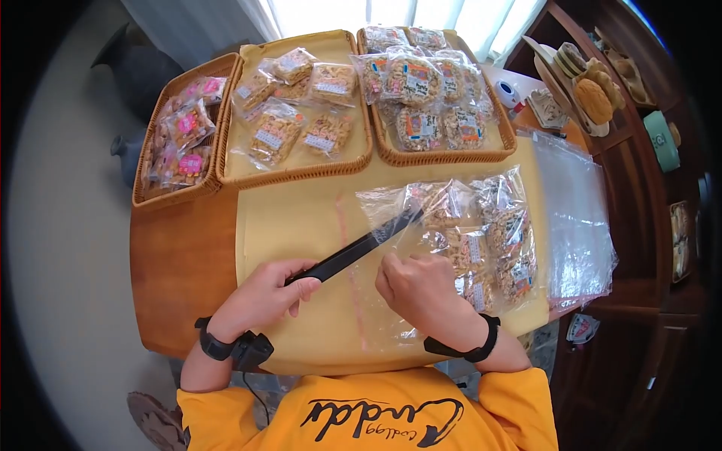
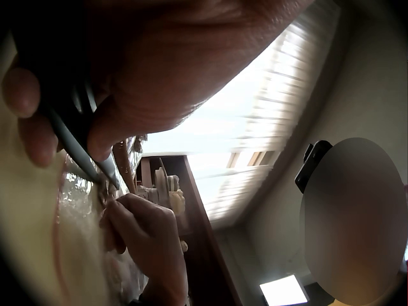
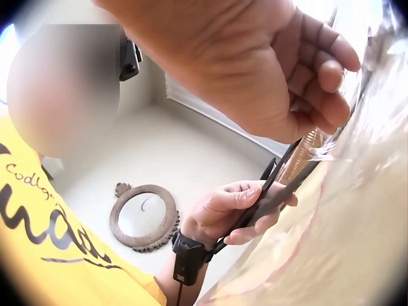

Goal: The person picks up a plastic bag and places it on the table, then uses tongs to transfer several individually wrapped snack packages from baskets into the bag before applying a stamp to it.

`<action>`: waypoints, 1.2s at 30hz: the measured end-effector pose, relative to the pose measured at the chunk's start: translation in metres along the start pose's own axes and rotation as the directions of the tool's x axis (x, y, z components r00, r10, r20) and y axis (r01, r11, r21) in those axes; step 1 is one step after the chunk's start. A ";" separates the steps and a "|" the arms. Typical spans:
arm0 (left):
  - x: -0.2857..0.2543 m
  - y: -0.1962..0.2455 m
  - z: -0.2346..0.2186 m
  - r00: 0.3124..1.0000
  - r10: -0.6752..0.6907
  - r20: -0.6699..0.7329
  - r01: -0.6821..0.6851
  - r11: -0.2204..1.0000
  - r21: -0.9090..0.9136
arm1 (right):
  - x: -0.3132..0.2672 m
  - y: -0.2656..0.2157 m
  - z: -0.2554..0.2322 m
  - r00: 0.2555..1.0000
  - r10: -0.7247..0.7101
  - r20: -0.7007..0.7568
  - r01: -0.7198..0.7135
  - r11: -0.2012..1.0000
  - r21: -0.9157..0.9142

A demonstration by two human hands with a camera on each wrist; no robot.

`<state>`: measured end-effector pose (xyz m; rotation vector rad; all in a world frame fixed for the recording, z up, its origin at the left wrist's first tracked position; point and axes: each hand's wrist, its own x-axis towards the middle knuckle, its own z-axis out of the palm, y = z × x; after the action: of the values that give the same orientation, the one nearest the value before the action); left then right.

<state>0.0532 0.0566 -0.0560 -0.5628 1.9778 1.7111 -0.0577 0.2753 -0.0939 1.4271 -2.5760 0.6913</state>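
Note:
My left hand (image 1: 267, 293) grips a long black tong-like bag sealer (image 1: 338, 259), thumb on top. The tool slants away to the right, its far end over a large clear plastic bag (image 1: 380, 201). In the left wrist view its two black arms (image 2: 71, 143) stand slightly apart near the hand. My right hand (image 1: 425, 289) lies over the bag, fingers curled and pinching its film, close beside the tool's tip in the right wrist view. Inside the bag lie several packets of crunchy snack pieces (image 1: 470, 248) in two rows.
Three wicker trays of wrapped snacks stand along the back: a narrow left one (image 1: 143, 197), a middle one (image 1: 301, 177) and a right one (image 1: 444, 156). A stack of clear bags (image 1: 575, 218) lies at the right edge. Beyond it is a dark wooden shelf (image 1: 639, 248).

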 end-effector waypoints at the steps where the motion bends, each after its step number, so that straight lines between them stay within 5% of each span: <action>1: 0.004 0.002 -0.001 1.000 0.003 0.002 -0.003 1.000 -0.003 | 0.000 0.002 0.000 1.000 -0.001 0.002 0.001 1.000 -0.004; 12: 0.038 0.007 0.011 0.992 0.080 0.101 -0.078 0.997 -0.025 | 0.004 0.014 0.003 0.994 -0.093 0.063 0.084 0.988 0.126; 19: 0.002 0.010 -0.029 0.996 -0.075 0.051 0.071 0.995 0.065 | 0.001 0.016 0.005 0.994 -0.095 0.051 0.086 0.984 0.159; 21: -0.002 -0.001 -0.036 0.998 -0.018 0.068 0.023 0.998 -0.062 | 0.002 0.015 0.004 0.994 -0.089 0.068 0.077 0.984 0.160; 36: 0.035 0.012 -0.004 0.983 0.023 0.180 -0.005 0.995 -0.100 | 0.000 0.017 0.005 0.991 -0.111 0.073 0.100 0.984 0.145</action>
<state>0.0175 0.0538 -0.0667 -0.4115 1.7824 1.8083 -0.0715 0.2807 -0.1039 1.6536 -2.5324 0.8318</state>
